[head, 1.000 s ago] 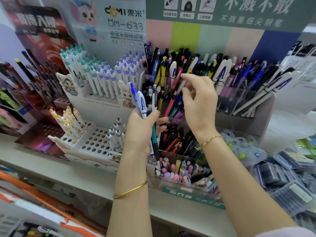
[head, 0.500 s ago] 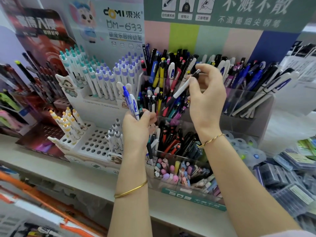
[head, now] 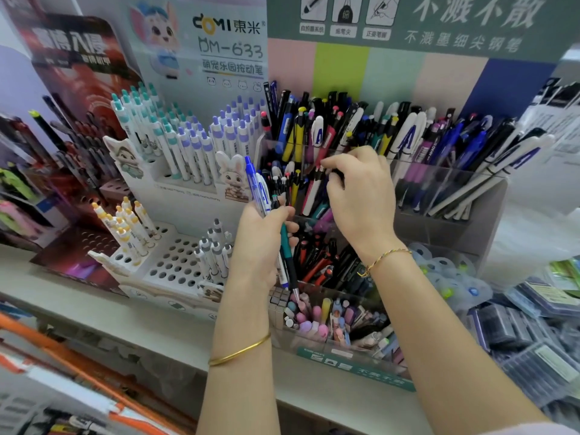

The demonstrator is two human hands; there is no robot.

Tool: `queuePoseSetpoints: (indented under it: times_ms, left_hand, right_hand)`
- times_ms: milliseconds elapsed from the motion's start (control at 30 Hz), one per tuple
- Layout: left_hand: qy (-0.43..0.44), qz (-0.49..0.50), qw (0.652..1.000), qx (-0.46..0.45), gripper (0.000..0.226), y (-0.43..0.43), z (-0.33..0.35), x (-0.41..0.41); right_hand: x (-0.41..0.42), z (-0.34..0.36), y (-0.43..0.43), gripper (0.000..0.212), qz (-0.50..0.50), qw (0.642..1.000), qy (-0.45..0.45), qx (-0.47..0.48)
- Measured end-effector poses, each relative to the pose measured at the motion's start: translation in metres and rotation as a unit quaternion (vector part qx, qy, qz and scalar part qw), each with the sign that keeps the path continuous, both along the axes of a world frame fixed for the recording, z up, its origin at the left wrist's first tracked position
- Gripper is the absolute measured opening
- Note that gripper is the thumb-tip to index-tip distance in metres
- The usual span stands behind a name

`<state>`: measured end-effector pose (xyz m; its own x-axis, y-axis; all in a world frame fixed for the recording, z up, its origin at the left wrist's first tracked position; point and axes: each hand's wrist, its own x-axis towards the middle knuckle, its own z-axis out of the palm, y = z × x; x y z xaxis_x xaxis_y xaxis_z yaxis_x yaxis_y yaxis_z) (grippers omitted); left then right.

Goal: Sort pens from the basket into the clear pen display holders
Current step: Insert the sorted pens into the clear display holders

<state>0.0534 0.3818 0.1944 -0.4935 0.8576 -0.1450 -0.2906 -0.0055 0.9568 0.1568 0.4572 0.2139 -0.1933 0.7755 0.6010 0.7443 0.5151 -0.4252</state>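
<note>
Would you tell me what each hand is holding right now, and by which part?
The left hand grips a bundle of pens round their middles. The right hand seems to pinch a dark pen by its top end, which is blurred.

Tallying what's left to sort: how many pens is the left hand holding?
3 show: a blue pen sticking up leftmost, a white pen beside it, a teal pen pointing down. The left hand may hide more.

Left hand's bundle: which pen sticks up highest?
The blue click pen: its top stands above the white pen with blue lettering beside it, while the teal pen shows mainly below the left hand.
</note>
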Motion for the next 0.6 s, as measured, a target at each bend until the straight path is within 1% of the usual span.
queuePoseSetpoints:
  times_ms: [67, 167, 233, 267, 333, 400, 433, 500, 567, 600]
  left_hand:
    - [0.006, -0.016, 1.000, 0.010, 0.017, 0.000, 0.000, 0.001]
    - [0.016, -0.018, 1.000, 0.020, 0.020, 0.000, 0.000, 0.004]
    - [0.013, -0.014, 1.000, 0.024, 0.021, 0.000, 0.000, 0.006]
    - [0.010, -0.012, 1.000, 0.026, 0.019, 0.001, 0.000, 0.007]
    - [-0.004, -0.005, 1.000, 0.030, 0.013, 0.000, 0.001, 0.008]
    - [-0.015, -0.004, 0.999, 0.035, 0.009, 0.000, 0.002, 0.008]
    - [-0.018, -0.005, 0.999, 0.039, 0.008, 0.001, 0.002, 0.008]
    - [-0.023, -0.009, 0.999, 0.046, 0.007, 0.001, 0.003, 0.008]
    - [-0.026, -0.011, 0.998, 0.053, 0.008, 0.001, 0.004, 0.009]
    - [-0.029, -0.010, 0.998, 0.057, 0.009, 0.001, 0.005, 0.009]
  right_hand:
    - [0.005, 0.005, 0.000, 0.031, 0.009, 0.999, -0.014, -0.037]
    - [0.008, 0.009, -0.001, 0.034, 0.058, 0.994, -0.028, -0.084]
    - [0.006, 0.005, -0.003, 0.037, 0.061, 0.993, -0.043, -0.089]
    - [0.005, 0.003, -0.003, 0.039, 0.051, 0.995, -0.037, -0.080]
    - [0.006, 0.002, -0.006, 0.042, 0.034, 0.997, 0.032, -0.055]
    - [0.008, 0.005, -0.012, 0.035, 0.052, 0.991, 0.111, -0.052]
    - [0.009, 0.008, -0.016, 0.029, 0.074, 0.986, 0.128, -0.074]
    - [0.009, 0.015, -0.022, 0.018, 0.135, 0.970, 0.126, -0.161]
    - [0.009, 0.018, -0.026, 0.013, 0.199, 0.938, 0.133, -0.252]
    - [0.009, 0.018, -0.025, 0.010, 0.216, 0.924, 0.149, -0.277]
